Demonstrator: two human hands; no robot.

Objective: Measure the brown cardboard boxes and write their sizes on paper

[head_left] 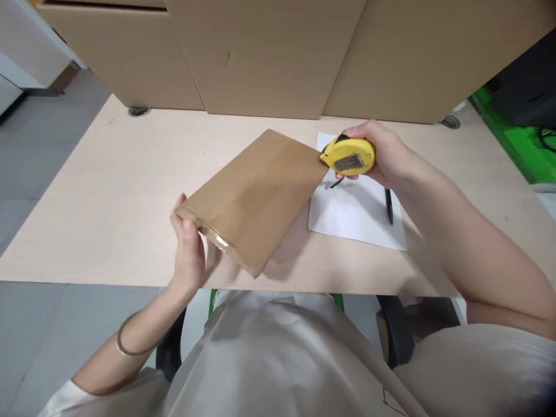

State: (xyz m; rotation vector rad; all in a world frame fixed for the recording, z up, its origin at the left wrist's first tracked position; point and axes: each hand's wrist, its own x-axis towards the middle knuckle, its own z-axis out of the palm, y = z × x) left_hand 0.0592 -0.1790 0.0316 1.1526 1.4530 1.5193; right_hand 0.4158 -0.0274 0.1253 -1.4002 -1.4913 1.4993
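My left hand (189,249) grips the near left corner of a flat brown cardboard box (260,191), thumb on top and fingers along the side. Shiny clear tape shows on the box's near edge. The box is tilted, held at an angle over the table. In my right hand (384,147) is a yellow tape measure (350,156), its front touching or very close to the box's right corner. Whether any blade is pulled out is hard to see; a short black strap hangs under the tape measure.
A printed white sheet (334,214) lies on the pale wooden table (108,214) beneath my right hand, with a black pen (388,207) on it. Large cardboard boxes (264,58) stand along the table's back edge. A chair armrest (395,330) is beside my lap.
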